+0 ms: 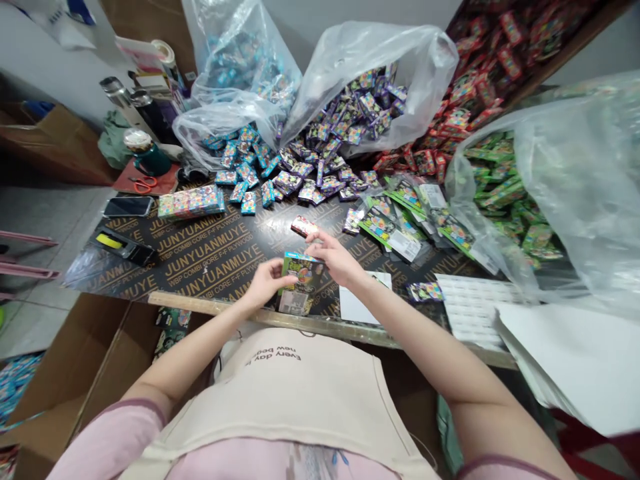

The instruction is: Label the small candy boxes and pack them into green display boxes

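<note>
A black and green printed pouch (pixel 303 280) with a clear lower part stands near the front edge of the table. My left hand (pixel 267 281) pinches its left side between thumb and fingers. Along the pouch's top shows the blue edge of a small packet (pixel 296 255). My right hand (pixel 334 259) is closed at the top right corner, its fingertips on that blue edge; how much of the packet sits inside the pouch is hidden. Just beyond my right fingers lies a small red packet (pixel 303 226). A purple packet (pixel 352 221) rests farther right.
Blue packets (pixel 247 175), purple packets (pixel 345 127) and red packets (pixel 457 117) are heaped at the back, partly in plastic bags. Filled pouches (pixel 393 230) lie at right, near a white label sheet (pixel 470 303). A tape dispenser (pixel 123 247) and phone (pixel 128 207) are at left.
</note>
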Motion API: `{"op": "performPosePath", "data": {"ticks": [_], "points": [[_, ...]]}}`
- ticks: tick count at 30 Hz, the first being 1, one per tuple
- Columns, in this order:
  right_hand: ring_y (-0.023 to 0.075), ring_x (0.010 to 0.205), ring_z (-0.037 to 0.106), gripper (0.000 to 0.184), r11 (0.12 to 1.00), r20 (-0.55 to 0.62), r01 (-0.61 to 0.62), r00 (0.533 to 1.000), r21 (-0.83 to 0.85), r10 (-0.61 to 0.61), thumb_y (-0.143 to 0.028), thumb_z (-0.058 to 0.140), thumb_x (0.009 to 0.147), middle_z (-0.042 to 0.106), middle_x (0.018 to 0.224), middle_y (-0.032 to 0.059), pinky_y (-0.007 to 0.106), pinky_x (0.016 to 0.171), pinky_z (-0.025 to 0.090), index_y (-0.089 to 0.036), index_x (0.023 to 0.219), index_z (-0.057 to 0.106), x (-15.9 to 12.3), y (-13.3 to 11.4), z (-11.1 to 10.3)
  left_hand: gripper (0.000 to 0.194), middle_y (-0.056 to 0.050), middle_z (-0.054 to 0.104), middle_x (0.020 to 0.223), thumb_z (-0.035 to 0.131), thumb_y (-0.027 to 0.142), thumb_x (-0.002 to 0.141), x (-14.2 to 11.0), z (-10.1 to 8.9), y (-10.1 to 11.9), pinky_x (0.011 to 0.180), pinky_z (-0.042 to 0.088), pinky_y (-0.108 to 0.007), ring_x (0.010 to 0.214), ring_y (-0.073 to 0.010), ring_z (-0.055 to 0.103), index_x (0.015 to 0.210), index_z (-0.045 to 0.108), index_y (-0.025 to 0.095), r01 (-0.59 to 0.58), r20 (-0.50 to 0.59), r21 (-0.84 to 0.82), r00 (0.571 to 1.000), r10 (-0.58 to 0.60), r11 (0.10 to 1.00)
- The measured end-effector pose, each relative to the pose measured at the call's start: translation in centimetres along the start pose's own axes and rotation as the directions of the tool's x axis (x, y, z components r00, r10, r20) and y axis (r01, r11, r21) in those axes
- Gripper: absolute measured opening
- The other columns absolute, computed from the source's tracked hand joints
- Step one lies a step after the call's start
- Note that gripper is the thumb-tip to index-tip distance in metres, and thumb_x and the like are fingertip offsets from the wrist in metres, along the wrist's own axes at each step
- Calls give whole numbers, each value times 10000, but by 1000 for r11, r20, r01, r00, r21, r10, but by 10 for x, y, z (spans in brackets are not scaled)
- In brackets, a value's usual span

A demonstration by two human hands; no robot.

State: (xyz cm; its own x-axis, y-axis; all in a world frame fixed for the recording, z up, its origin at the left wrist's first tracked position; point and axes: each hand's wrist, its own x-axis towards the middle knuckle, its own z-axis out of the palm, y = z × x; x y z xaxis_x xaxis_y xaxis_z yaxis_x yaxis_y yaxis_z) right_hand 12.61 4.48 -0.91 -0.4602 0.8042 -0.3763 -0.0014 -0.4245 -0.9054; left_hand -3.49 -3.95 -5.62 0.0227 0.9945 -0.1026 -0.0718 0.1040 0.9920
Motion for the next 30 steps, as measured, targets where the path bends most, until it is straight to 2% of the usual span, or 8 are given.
{"op": "performPosePath", "data": {"ticks": [3, 6, 10, 13, 17, 21, 24, 30], "points": [[141, 571, 611, 379, 997, -60, -17, 998, 74, 22, -400, 681, 690, 666, 692, -34, 249, 513, 442, -245, 997, 521, 3, 8, -7, 364, -68, 734, 845, 767, 425, 678, -2, -14, -4, 739, 547, -345, 751, -197, 675, 874, 687, 128, 50, 60, -28, 997, -48, 998], [147, 679, 653, 427, 992, -186, 96, 979, 76, -81, -533, 646, 738, 692, 862, 6, 287, 630, 498, -271, 1054, 530, 10, 17, -26, 299, -60, 735, 888, 712, 379, 737, 12, -54, 22, 772, 538, -343, 802, -205, 674, 919, 700, 141, -122, -124, 192, 981, 148, 974], [194, 805, 640, 438, 944, -292, 210, 914, -254, -282, -549, 640, 744, 678, 936, 53, 352, 730, 498, -235, 1045, 595, 14, 36, -50, 312, -70, 690, 1146, 553, 251, 822, 43, -139, 66, 1008, 437, -374, 1092, -231, 619, 1100, 680, 182, -173, -246, 751, 822, 513, 638], [293, 1053, 573, 373, 713, -209, 249, 848, -655, -488, -510, 624, 761, 652, 1080, 116, 480, 894, 444, -219, 991, 661, 19, 46, -66, 432, -104, 588, 1325, 471, 187, 833, 75, -199, 70, 1118, 301, -412, 1297, -260, 472, 1243, 601, 149, -42, -145, 942, 844, 517, 332], [413, 1347, 304, 550, 337, -236, -42, 795, -941, -559, -456, 682, 731, 425, 1428, 200, 593, 1005, 312, -201, 1213, 608, 30, 39, -114, 486, -125, 533, 1381, 438, 159, 833, 108, -244, 44, 1110, 270, -445, 1334, -272, 412, 1309, 523, 106, 75, -122, 987, 927, 355, 143], [463, 1365, 255, 856, 106, -279, -263, 811, -959, -515, -525, 696, 710, 313, 1492, 250, 638, 963, 315, -186, 1432, 385, 35, 31, -186, 542, -143, 504, 1407, 480, 172, 798, 112, -253, 26, 1112, 262, -464, 1365, -279, 362, 1333, 484, 80, 55, -77, 995, 956, 283, 84], [430, 1219, 462, 878, 19, -220, -234, 876, -972, -429, -569, 642, 738, 504, 1335, 262, 554, 891, 419, -143, 1447, 349, 42, 40, -226, 561, -154, 492, 1415, 507, 183, 782, 110, -250, 26, 1125, 252, -484, 1381, -298, 344, 1333, 490, 79, 48, -72, 994, 960, 271, 96], [283, 867, 648, 431, -197, -32, -129, 903, -972, -429, -325, 372, 925, 676, 1076, 204, 337, 676, 462, -88, 1214, 586, 38, 49, -228, 552, -192, 484, 1409, 565, 217, 793, 98, -198, 27, 1155, 249, -475, 1358, -306, 388, 1321, 510, 63, 14, -158, 949, 885, 437, 315]]}}
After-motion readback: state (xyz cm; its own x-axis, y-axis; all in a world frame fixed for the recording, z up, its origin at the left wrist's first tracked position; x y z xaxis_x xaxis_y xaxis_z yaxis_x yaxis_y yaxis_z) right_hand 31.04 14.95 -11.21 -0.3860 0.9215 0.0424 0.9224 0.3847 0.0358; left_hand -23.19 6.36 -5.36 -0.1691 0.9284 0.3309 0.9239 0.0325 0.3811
